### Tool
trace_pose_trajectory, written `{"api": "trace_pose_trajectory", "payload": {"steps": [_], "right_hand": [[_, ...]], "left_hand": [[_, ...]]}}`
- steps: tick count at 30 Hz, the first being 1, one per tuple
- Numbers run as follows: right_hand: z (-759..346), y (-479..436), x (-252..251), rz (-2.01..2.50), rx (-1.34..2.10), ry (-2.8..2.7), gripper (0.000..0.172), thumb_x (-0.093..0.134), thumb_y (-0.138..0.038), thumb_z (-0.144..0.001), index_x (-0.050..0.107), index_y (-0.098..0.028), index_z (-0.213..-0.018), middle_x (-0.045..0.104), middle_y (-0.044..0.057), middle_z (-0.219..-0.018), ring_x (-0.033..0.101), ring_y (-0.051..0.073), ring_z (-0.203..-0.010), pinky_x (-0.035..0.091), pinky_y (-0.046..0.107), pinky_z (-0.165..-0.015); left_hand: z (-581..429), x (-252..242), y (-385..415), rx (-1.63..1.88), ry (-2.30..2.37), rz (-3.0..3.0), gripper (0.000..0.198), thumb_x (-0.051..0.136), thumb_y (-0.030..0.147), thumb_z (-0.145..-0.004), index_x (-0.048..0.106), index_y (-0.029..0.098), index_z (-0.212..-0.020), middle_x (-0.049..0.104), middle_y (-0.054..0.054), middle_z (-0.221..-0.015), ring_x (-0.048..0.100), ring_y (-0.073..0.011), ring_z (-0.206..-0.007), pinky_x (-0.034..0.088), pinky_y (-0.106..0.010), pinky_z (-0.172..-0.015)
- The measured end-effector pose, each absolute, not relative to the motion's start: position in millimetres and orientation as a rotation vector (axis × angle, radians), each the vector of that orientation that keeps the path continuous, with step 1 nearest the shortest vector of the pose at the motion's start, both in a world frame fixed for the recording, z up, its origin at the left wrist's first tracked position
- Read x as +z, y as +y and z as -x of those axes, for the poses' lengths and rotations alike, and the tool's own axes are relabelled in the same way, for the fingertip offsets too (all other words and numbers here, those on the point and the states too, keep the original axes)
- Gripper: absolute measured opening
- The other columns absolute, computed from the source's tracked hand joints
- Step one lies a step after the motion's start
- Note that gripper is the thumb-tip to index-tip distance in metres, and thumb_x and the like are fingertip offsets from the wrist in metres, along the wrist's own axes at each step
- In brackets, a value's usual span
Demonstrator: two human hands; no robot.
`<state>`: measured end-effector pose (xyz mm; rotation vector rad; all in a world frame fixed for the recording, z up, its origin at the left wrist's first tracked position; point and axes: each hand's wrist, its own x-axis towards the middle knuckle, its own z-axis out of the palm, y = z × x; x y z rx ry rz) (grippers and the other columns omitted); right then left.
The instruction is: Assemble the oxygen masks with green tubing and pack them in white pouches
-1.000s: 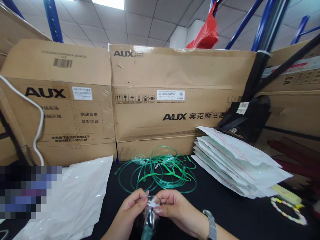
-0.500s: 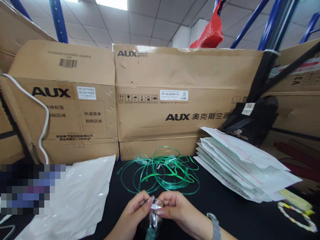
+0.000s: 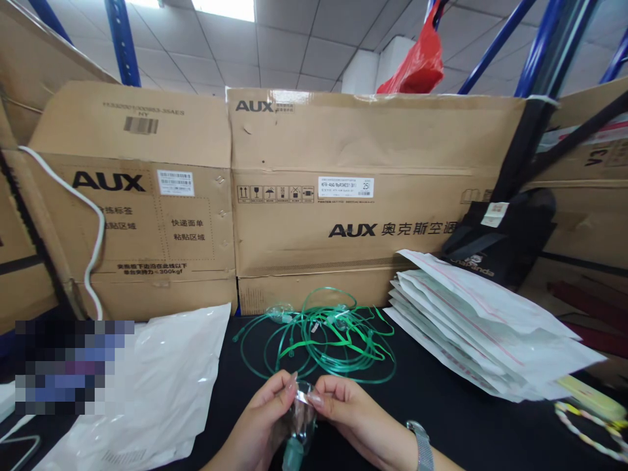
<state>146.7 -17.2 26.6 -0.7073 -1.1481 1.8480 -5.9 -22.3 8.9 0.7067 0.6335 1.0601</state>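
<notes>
A clear plastic oxygen mask (image 3: 304,426) is held upside down between my two hands, low in the middle of the view. My left hand (image 3: 260,418) pinches one side of its narrow end between thumb and fingers. From the other side my right hand (image 3: 358,415), with a watch on its wrist, grips the same end. Between the thumbs lies a shiny metal nose strip (image 3: 301,395). The mask's green connector (image 3: 293,453) points down toward me. Beyond the hands lies a tangle of green tubing (image 3: 338,356) with green straps and clear plastic parts.
White plastic packages (image 3: 171,373) lie on the black table at left. A stack of white pouches (image 3: 490,327) stands at right, near a beaded bracelet (image 3: 579,435). Cardboard boxes (image 3: 279,255) wall off the back, with a black bag (image 3: 505,235) at right.
The mask has tilted a little, so more of its clear body and green connector shows. Both thumbs have shifted slightly along the metal strip. The whole view has moved slightly.
</notes>
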Motion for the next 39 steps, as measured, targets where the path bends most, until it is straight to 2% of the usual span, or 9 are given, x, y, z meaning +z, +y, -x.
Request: {"api": "trace_pose_trajectory", "payload": {"steps": [4, 7, 14, 19, 26, 29, 32, 39], "right_hand": [[-149, -15, 25, 0.671, 1.853, -1.126, 0.022, 0.073, -0.029, -0.065, 0.060, -0.012, -0.065, 0.061, 0.000, -0.065, 0.053, 0.009, -0.063, 0.036, 0.024, -0.067], [-150, -13, 25, 0.605, 1.864, -1.138, 0.019, 0.069, -0.030, -0.070, 0.063, -0.012, -0.071, 0.062, 0.001, -0.068, 0.055, 0.011, -0.068, 0.038, 0.026, -0.074], [-150, -13, 24, 0.538, 1.873, -1.136, 0.018, 0.063, -0.031, -0.076, 0.065, -0.013, -0.076, 0.062, 0.003, -0.072, 0.057, 0.013, -0.072, 0.040, 0.032, -0.080], [-148, -13, 21, 0.550, 1.868, -1.127, 0.016, 0.064, -0.029, -0.075, 0.063, -0.013, -0.072, 0.061, 0.002, -0.069, 0.056, 0.013, -0.070, 0.040, 0.029, -0.075], [-147, -16, 25, 0.617, 1.799, -1.114, 0.019, 0.068, -0.030, -0.071, 0.060, -0.013, -0.066, 0.057, -0.001, -0.063, 0.048, 0.009, -0.060, 0.035, 0.022, -0.062], [-147, -17, 23, 0.712, 1.733, -1.180, 0.022, 0.068, -0.032, -0.071, 0.059, -0.013, -0.064, 0.057, -0.001, -0.061, 0.046, 0.009, -0.060, 0.033, 0.023, -0.062], [-147, -16, 20, 0.744, 1.712, -1.236, 0.023, 0.068, -0.033, -0.070, 0.059, -0.013, -0.065, 0.060, 0.000, -0.063, 0.049, 0.011, -0.063, 0.034, 0.026, -0.065], [-147, -15, 22, 0.699, 1.775, -1.211, 0.025, 0.066, -0.035, -0.072, 0.061, -0.011, -0.067, 0.060, 0.001, -0.064, 0.050, 0.011, -0.063, 0.036, 0.027, -0.066]], "left_hand": [[7, 16, -26, 1.037, 0.632, -0.614, 0.025, 0.071, 0.035, -0.064, 0.053, 0.018, -0.071, 0.056, 0.004, -0.062, 0.055, -0.0104, -0.061, 0.038, -0.021, -0.060], [9, 19, -27, 1.037, 0.610, -0.604, 0.024, 0.070, 0.035, -0.066, 0.054, 0.019, -0.075, 0.060, 0.003, -0.066, 0.057, -0.0125, -0.067, 0.040, -0.022, -0.064], [9, 16, -26, 1.023, 0.556, -0.599, 0.017, 0.063, 0.035, -0.074, 0.053, 0.021, -0.075, 0.059, 0.004, -0.065, 0.056, -0.0109, -0.063, 0.038, -0.022, -0.062], [9, 11, -23, 1.010, 0.564, -0.594, 0.018, 0.065, 0.035, -0.072, 0.053, 0.022, -0.074, 0.059, 0.005, -0.061, 0.053, -0.0093, -0.055, 0.037, -0.022, -0.059], [7, 11, -23, 1.031, 0.625, -0.592, 0.025, 0.069, 0.037, -0.067, 0.056, 0.021, -0.081, 0.060, 0.003, -0.066, 0.054, -0.0107, -0.060, 0.037, -0.023, -0.059], [5, 9, -23, 1.066, 0.667, -0.733, 0.026, 0.069, 0.038, -0.065, 0.055, 0.016, -0.068, 0.056, 0.003, -0.057, 0.048, -0.0092, -0.053, 0.033, -0.021, -0.053], [5, 6, -22, 1.062, 0.717, -0.848, 0.035, 0.073, 0.039, -0.060, 0.047, 0.016, -0.055, 0.053, 0.003, -0.050, 0.042, -0.0079, -0.048, 0.028, -0.020, -0.048], [5, 8, -23, 1.058, 0.680, -0.907, 0.035, 0.069, 0.042, -0.063, 0.045, 0.017, -0.056, 0.049, 0.004, -0.052, 0.039, -0.0089, -0.051, 0.027, -0.021, -0.050]]}}
